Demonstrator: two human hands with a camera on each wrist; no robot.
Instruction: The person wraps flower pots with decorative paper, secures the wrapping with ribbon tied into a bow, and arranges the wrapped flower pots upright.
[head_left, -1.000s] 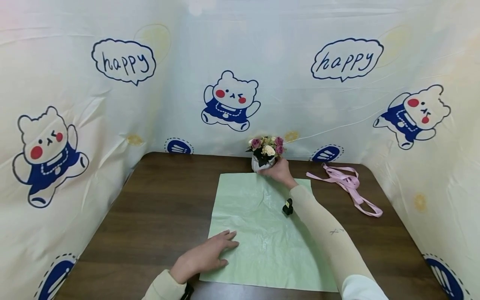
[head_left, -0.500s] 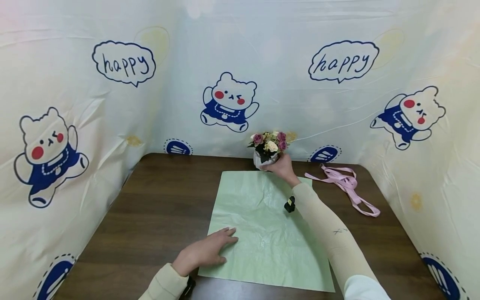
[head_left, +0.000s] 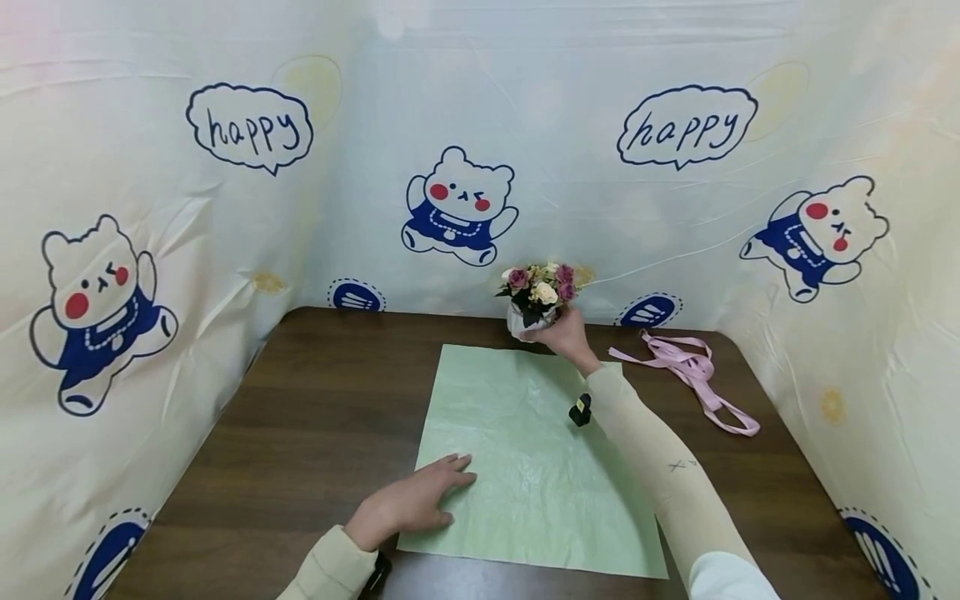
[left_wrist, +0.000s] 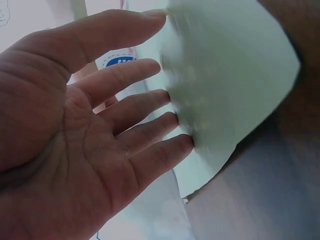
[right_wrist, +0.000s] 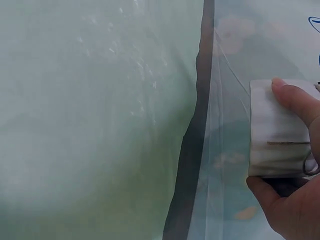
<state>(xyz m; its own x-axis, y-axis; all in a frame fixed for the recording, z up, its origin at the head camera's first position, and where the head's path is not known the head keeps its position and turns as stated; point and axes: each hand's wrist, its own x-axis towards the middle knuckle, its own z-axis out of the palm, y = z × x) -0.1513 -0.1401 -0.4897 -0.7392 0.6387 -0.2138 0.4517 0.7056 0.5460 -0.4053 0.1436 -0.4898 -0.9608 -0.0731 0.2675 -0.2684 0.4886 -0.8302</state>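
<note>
Left hand (head_left: 412, 502) spread on green paper (head_left: 536, 467) at eight o'clock, right hand (head_left: 564, 335) gripping white pot (head_left: 519, 322) of roses (head_left: 545, 292) at twelve

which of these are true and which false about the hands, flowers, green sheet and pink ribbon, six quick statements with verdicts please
1. The right hand holds the white pot with flowers. True.
2. The flowers are all yellow. False: purple and cream blooms show.
3. The left hand touches the green sheet. True.
4. The green sheet is rolled up. False: it lies spread on the table.
5. The pink ribbon lies right of the green sheet in the head view. True.
6. The pink ribbon is tied round the white pot. False: it lies loose on the table.
</note>
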